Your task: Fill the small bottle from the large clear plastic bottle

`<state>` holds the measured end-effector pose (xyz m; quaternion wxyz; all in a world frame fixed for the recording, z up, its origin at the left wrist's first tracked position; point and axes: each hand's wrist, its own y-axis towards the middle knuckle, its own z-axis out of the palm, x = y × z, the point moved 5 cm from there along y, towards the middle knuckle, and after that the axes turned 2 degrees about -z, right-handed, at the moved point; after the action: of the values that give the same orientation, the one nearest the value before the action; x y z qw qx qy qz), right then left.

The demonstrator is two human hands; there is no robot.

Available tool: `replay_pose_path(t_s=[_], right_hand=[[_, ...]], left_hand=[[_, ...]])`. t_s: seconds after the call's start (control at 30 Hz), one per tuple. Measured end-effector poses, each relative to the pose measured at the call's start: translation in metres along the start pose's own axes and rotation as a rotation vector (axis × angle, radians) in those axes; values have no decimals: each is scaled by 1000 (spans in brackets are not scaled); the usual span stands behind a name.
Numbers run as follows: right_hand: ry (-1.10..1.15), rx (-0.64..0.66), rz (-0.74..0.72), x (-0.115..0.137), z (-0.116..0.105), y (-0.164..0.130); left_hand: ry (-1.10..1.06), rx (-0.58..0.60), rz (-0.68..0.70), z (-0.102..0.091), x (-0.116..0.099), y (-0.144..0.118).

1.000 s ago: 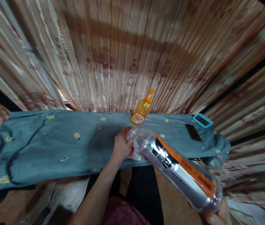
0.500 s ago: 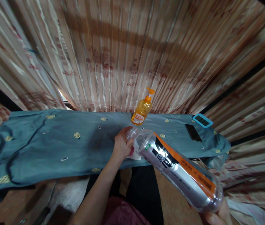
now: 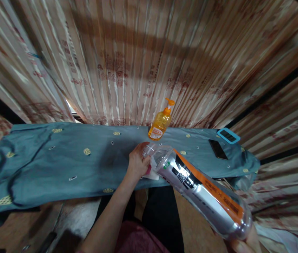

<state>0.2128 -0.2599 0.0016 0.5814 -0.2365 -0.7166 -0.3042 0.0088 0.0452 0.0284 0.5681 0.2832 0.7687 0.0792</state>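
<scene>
A large clear plastic bottle [image 3: 204,193] with a silver, black and orange label is held tilted, its neck pointing up and left over the table's near edge. At its base my right hand [image 3: 243,242] is closed on it, mostly hidden and partly cut off by the frame. My left hand [image 3: 137,161] is closed at the bottle's neck, the fingers partly hidden behind it. Just below the left thumb shows a bit of something pink [image 3: 148,170], and beside it a white piece [image 3: 153,175]; their kind cannot be made out.
A pump bottle of orange-yellow liquid [image 3: 160,123] stands behind the hands on the table's teal cloth [image 3: 67,154]. On the right lie a dark phone [image 3: 217,149] and a blue-framed device with a dark screen [image 3: 228,136]. Patterned curtains [image 3: 127,70] hang behind and at both sides.
Almost nothing differs. Both hands and the tilted bottle hold the same position, with only a slight shift of the whole view.
</scene>
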Motion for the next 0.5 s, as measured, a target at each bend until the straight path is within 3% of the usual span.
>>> replay_pose_path(t_s=[0.27, 0.37, 0.5], right_hand=[[85, -152, 121, 36, 28, -10], [16, -117, 87, 19, 16, -8], [9, 59, 5, -13, -6, -2]], left_hand=[[21, -8, -16, 1, 4, 0], [16, -19, -4, 1, 4, -1], [4, -19, 3, 1, 3, -1]])
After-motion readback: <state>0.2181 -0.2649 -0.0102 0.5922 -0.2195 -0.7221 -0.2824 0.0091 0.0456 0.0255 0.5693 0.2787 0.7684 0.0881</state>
